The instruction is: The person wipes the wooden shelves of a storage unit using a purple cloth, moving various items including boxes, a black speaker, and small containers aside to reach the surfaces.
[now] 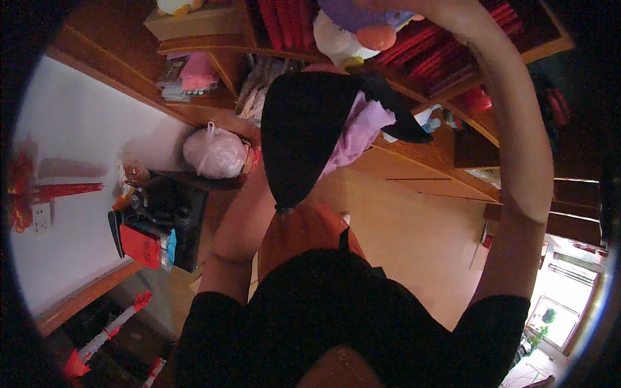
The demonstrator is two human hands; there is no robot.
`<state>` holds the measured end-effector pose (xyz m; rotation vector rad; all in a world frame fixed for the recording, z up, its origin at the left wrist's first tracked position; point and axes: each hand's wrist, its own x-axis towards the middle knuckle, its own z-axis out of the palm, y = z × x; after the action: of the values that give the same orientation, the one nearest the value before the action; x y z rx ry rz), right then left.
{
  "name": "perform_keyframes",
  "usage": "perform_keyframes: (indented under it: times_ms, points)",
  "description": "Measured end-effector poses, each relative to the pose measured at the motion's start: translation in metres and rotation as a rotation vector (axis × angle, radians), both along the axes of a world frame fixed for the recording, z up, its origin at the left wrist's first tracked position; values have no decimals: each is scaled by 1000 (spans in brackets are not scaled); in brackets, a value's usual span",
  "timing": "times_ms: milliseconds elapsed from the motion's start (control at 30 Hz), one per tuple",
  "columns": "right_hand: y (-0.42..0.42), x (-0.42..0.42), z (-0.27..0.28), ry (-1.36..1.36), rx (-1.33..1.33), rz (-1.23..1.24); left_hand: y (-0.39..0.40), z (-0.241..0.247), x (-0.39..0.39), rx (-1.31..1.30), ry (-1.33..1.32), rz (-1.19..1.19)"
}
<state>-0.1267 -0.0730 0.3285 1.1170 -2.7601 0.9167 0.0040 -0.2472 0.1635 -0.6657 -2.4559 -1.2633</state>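
Observation:
My right arm arches up along the right side, and my right hand [383, 4], mostly cut off by the top edge, is at a purple, white and orange plush toy [342, 36]. Whether its fingers grip the toy cannot be seen. My left forearm runs up behind a black fabric item [310, 136] that hangs in front of me. That item hides my left hand. A crumpled pink cloth [361, 128] sticks out from the item's right side.
Wooden shelves [470, 128] hold red-spined books [427, 53] and packets. A second plush toy [179, 6] rests on a box at top left. Below stand a tied plastic bag [213, 150], a black appliance [167, 203] and a red box [140, 245]. A window [558, 310] is at lower right.

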Motion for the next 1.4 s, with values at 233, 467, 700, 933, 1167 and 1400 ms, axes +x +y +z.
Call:
perform_keyframes:
  times_ms: [233,467,700,933,1167,1400]
  points:
    - [-9,-6,-13,-83,-32,-60,-11,-18,5,59,-82,-14]
    - [-11,-11,-23,5,48,-127,-12,-41,22,120,-163,-25]
    - [-5,-18,-21,-208,-68,-75,-10,-49,25,154,-206,-42]
    - [-6,-4,-40,304,-39,-164,-12,-57,34,157,-279,-37]
    - [28,38,-87,863,-49,-207,32,-73,46,271,-422,-131]
    - [123,149,-250,597,-358,-162,69,-116,77,358,-741,-150]
